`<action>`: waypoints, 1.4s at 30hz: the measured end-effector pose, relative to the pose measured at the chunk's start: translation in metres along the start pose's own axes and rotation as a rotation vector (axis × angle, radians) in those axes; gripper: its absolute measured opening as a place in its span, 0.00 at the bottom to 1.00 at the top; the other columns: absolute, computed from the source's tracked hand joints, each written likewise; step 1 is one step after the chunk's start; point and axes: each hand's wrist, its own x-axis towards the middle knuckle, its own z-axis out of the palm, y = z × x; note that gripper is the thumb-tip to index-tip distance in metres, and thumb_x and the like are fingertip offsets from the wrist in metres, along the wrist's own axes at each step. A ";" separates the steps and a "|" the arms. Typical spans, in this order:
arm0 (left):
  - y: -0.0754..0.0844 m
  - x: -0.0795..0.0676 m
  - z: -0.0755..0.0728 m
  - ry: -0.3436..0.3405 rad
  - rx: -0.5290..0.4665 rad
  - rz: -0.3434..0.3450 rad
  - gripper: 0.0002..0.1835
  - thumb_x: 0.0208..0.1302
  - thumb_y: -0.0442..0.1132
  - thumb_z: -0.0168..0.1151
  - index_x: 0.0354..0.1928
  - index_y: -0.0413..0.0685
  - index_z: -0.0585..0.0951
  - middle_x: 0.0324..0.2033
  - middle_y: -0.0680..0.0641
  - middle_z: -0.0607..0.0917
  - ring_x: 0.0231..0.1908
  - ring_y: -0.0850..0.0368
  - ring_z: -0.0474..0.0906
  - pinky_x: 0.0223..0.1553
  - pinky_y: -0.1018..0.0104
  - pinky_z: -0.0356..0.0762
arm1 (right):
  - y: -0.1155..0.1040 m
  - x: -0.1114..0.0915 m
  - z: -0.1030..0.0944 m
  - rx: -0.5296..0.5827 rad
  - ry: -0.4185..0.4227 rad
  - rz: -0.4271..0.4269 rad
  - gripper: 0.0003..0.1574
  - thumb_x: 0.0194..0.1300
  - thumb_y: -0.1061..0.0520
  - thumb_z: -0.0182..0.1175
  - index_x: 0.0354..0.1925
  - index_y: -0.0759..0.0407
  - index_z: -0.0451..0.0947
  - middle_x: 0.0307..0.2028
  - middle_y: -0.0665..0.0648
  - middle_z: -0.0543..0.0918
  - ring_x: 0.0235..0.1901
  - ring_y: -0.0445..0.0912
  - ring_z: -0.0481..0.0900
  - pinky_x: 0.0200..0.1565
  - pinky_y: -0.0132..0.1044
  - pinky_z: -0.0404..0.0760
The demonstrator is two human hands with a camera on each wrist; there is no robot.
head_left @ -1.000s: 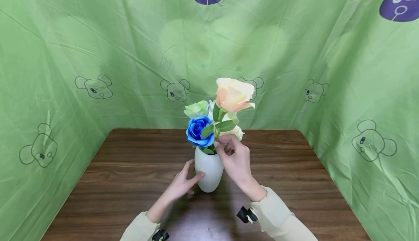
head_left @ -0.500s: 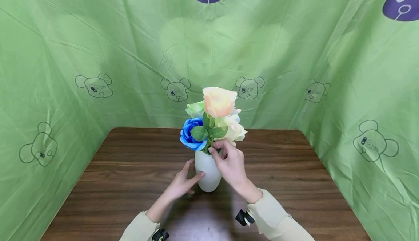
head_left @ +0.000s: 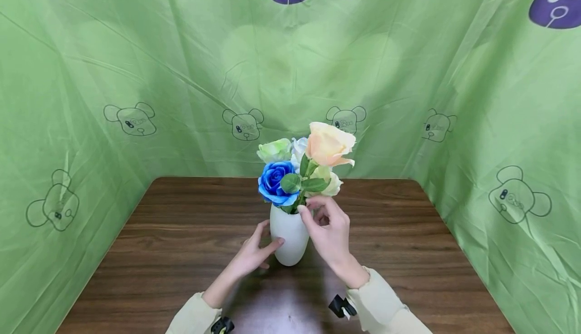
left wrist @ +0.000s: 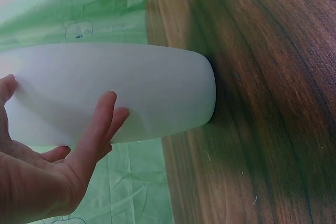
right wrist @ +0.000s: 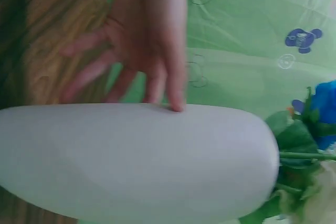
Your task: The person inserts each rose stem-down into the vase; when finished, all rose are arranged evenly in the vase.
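A white vase (head_left: pixel 290 235) stands upright at the middle of the table, filled with artificial roses. My left hand (head_left: pixel 254 253) rests against its left side, thumb on the front; the left wrist view shows the fingers (left wrist: pixel 105 111) fairly straight on the vase wall. At the mouth, my right hand (head_left: pixel 330 228) pinches the stem of a peach rose (head_left: pixel 330 145), the tallest bloom, with thumb and index finger. A blue rose (head_left: pixel 274 181) leans out at the left front. In the right wrist view the vase (right wrist: pixel 131 156) covers much of the frame; my right hand is hidden there.
Behind the blue one sits a pale green rose (head_left: pixel 274 150), with white blooms (head_left: pixel 335 186) on the right. The table (head_left: pixel 181 233) is dark wood. A green printed cloth (head_left: pixel 190 46) surrounds its back and sides.
The peach rose and my right hand have swung left, then back right. The bloom stands lower than a second ago. My left hand has stayed against the vase.
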 end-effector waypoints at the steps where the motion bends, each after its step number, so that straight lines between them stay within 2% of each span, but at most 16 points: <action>1: -0.005 0.002 0.000 0.005 0.003 0.002 0.35 0.60 0.49 0.56 0.64 0.44 0.54 0.55 0.32 0.64 0.18 0.53 0.77 0.16 0.62 0.77 | -0.002 0.004 -0.001 0.009 0.026 -0.019 0.10 0.50 0.63 0.64 0.34 0.61 0.76 0.22 0.49 0.76 0.13 0.37 0.64 0.13 0.25 0.63; 3: -0.015 0.008 0.001 0.010 0.001 -0.001 0.36 0.59 0.51 0.56 0.64 0.47 0.54 0.56 0.33 0.64 0.16 0.53 0.76 0.16 0.59 0.77 | -0.006 0.014 -0.002 0.002 0.068 -0.048 0.10 0.51 0.63 0.63 0.35 0.64 0.78 0.18 0.50 0.74 0.13 0.38 0.64 0.12 0.26 0.61; 6: -0.015 0.008 0.001 0.010 0.009 -0.003 0.35 0.59 0.51 0.56 0.64 0.48 0.54 0.56 0.33 0.65 0.15 0.53 0.76 0.17 0.60 0.77 | -0.008 0.029 -0.004 -0.049 0.091 -0.033 0.11 0.52 0.63 0.63 0.36 0.65 0.79 0.14 0.48 0.70 0.12 0.38 0.62 0.12 0.27 0.60; 10: 0.002 -0.001 -0.001 0.000 0.025 -0.004 0.34 0.61 0.48 0.55 0.64 0.44 0.54 0.55 0.33 0.65 0.16 0.54 0.76 0.17 0.63 0.77 | -0.018 0.045 -0.005 -0.052 0.049 0.116 0.09 0.53 0.64 0.62 0.36 0.65 0.79 0.09 0.47 0.63 0.10 0.39 0.59 0.13 0.29 0.57; 12: 0.002 -0.001 -0.001 -0.003 0.024 -0.002 0.34 0.61 0.48 0.55 0.64 0.44 0.53 0.56 0.33 0.64 0.16 0.54 0.76 0.17 0.62 0.77 | -0.029 0.053 -0.005 -0.001 0.030 0.209 0.07 0.54 0.66 0.61 0.34 0.67 0.79 0.08 0.49 0.60 0.10 0.40 0.57 0.13 0.30 0.55; 14: 0.000 0.000 -0.001 -0.007 0.015 0.003 0.34 0.61 0.47 0.55 0.64 0.44 0.53 0.56 0.33 0.64 0.15 0.54 0.76 0.17 0.62 0.77 | -0.039 0.060 -0.006 0.062 0.019 0.286 0.03 0.54 0.67 0.60 0.28 0.69 0.77 0.08 0.52 0.58 0.09 0.41 0.55 0.13 0.30 0.54; 17: -0.010 0.005 0.000 -0.009 -0.002 0.017 0.35 0.60 0.47 0.56 0.64 0.45 0.53 0.56 0.32 0.64 0.14 0.52 0.76 0.16 0.61 0.77 | -0.046 0.062 -0.005 0.126 0.009 0.344 0.08 0.54 0.69 0.58 0.20 0.69 0.74 0.07 0.53 0.56 0.09 0.40 0.54 0.13 0.30 0.53; 22: -0.032 0.015 0.001 0.002 0.000 0.024 0.36 0.59 0.52 0.56 0.64 0.49 0.53 0.57 0.34 0.64 0.14 0.53 0.75 0.16 0.59 0.77 | -0.044 0.056 -0.001 0.135 -0.008 0.334 0.14 0.53 0.72 0.57 0.15 0.68 0.68 0.07 0.52 0.56 0.10 0.39 0.53 0.13 0.30 0.50; 27: -0.037 0.016 0.002 0.012 0.005 -0.001 0.39 0.57 0.55 0.57 0.64 0.49 0.53 0.57 0.34 0.63 0.14 0.52 0.76 0.17 0.57 0.77 | -0.038 0.042 0.006 0.046 -0.044 0.329 0.25 0.50 0.74 0.58 0.09 0.63 0.56 0.07 0.51 0.56 0.10 0.38 0.52 0.13 0.28 0.50; 31: -0.036 0.015 0.002 0.012 0.032 -0.037 0.41 0.56 0.58 0.56 0.65 0.49 0.52 0.57 0.33 0.63 0.15 0.53 0.76 0.18 0.60 0.77 | -0.031 0.025 0.010 -0.003 -0.086 0.373 0.24 0.49 0.73 0.59 0.09 0.61 0.57 0.06 0.51 0.56 0.10 0.37 0.51 0.14 0.27 0.50; 33: -0.036 0.015 0.002 0.015 0.046 -0.049 0.41 0.55 0.59 0.56 0.65 0.50 0.52 0.57 0.33 0.63 0.15 0.53 0.76 0.18 0.62 0.77 | -0.021 0.016 0.013 -0.015 -0.096 0.378 0.24 0.49 0.72 0.59 0.10 0.60 0.58 0.07 0.49 0.56 0.11 0.36 0.52 0.13 0.28 0.51; 38: -0.035 0.015 0.002 0.023 0.063 -0.050 0.41 0.55 0.59 0.55 0.65 0.51 0.52 0.56 0.34 0.64 0.14 0.53 0.76 0.18 0.61 0.77 | 0.004 0.000 0.017 -0.017 -0.100 0.370 0.24 0.49 0.69 0.62 0.10 0.56 0.60 0.07 0.44 0.57 0.11 0.36 0.54 0.12 0.29 0.53; 42: -0.036 0.016 0.002 0.024 0.066 -0.052 0.41 0.55 0.59 0.55 0.65 0.52 0.52 0.56 0.35 0.64 0.14 0.54 0.76 0.17 0.62 0.77 | 0.009 -0.004 0.019 -0.019 -0.096 0.345 0.23 0.48 0.69 0.61 0.11 0.55 0.60 0.08 0.44 0.57 0.11 0.37 0.54 0.11 0.29 0.54</action>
